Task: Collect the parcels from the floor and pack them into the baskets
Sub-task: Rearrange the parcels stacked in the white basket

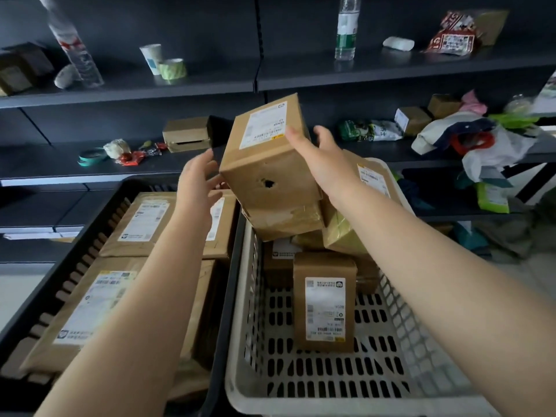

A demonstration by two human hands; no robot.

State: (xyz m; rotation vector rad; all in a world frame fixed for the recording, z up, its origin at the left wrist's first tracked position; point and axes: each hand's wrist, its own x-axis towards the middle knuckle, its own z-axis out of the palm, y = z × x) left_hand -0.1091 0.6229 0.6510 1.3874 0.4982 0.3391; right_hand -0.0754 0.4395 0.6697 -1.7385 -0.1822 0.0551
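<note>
Black basket (90, 233) at left, packed with flat labelled parcels. Left hand (197, 182) released, fingers spread, just beside the brown box (267, 155), contact unclear. Box tilted on top of the parcel pile in the white basket (391, 356). Right hand (319, 158) grasping the box's right side. Small upright parcel (325, 302) stands on the white basket's floor.

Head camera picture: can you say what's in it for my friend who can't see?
A right hand holds a brown cardboard parcel atop a pile in a white plastic basket; the open left hand reaches toward it.
</note>
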